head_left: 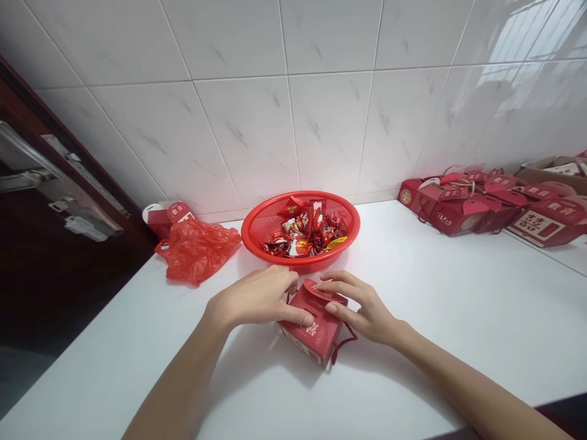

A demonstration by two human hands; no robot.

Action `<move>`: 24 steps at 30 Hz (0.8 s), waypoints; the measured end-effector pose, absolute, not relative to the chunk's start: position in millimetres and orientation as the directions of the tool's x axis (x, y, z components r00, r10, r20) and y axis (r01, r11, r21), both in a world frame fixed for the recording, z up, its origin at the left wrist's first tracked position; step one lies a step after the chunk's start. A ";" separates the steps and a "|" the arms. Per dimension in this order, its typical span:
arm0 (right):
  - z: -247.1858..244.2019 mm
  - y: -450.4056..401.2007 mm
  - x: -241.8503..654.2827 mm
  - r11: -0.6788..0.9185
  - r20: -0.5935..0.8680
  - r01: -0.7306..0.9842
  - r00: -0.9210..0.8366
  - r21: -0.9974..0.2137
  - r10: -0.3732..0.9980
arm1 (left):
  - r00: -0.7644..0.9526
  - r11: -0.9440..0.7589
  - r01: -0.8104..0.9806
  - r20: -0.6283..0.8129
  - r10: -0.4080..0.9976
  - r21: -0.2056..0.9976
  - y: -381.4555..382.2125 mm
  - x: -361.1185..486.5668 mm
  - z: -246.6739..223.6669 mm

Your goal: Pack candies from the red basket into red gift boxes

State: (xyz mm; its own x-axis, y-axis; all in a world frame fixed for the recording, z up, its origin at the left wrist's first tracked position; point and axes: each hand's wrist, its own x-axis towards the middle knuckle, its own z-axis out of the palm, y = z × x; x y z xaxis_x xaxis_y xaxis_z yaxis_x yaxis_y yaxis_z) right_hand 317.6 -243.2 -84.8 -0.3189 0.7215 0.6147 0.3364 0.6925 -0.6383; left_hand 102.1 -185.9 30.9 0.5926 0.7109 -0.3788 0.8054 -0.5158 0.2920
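A small red gift box (312,333) with pale lettering and a dark red cord rests at an angle on the white table (257,391). Around its left side curls my left hand (261,298), the thumb pressing on the top by the lettering and the other fingers behind. My right hand (362,305) grips the rounded flap at the box's back right between thumb and fingers. Just beyond the box stands a red plastic basket (250,235) holding several wrapped sweets (314,229).
A crumpled red plastic bag (197,250) lies at the left in front of another red box (160,220). Several red boxes (458,211) are grouped at the right, near a cardboard carton (564,174). A tiled wall (330,128) runs behind; a dark door (46,244) is at the left.
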 end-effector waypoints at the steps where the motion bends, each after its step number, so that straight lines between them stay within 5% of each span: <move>1: -85.4 -244.0 317.2 0.701 0.617 0.340 -0.333 -0.627 0.714 | 0.578 -0.503 0.816 -0.390 0.717 0.285 -185.6 102.4 29.5; 6: -83.1 -247.6 311.0 0.679 0.597 0.366 -0.325 -0.636 0.734 | 0.630 -0.518 0.775 -0.367 0.685 0.363 -184.4 102.7 24.5; 14: -72.1 -247.0 307.0 0.706 0.573 0.419 -0.412 -0.571 0.708 | 0.821 -0.558 0.566 -0.353 0.448 0.607 -172.7 107.9 20.9; 24: -71.0 -239.0 319.3 0.618 0.516 0.428 -0.340 -0.660 0.786 | 0.779 -0.419 0.556 -0.274 0.564 0.718 -181.8 94.6 -9.2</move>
State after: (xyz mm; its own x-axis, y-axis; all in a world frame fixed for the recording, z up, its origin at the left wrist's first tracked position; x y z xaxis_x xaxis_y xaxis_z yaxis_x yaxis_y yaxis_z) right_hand 319.3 -239.0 -71.0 -0.3396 0.7864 0.5159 0.4277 0.6177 -0.6600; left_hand 94.6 -181.8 -9.2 0.7789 0.5639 -0.2742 0.5559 -0.4185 0.7182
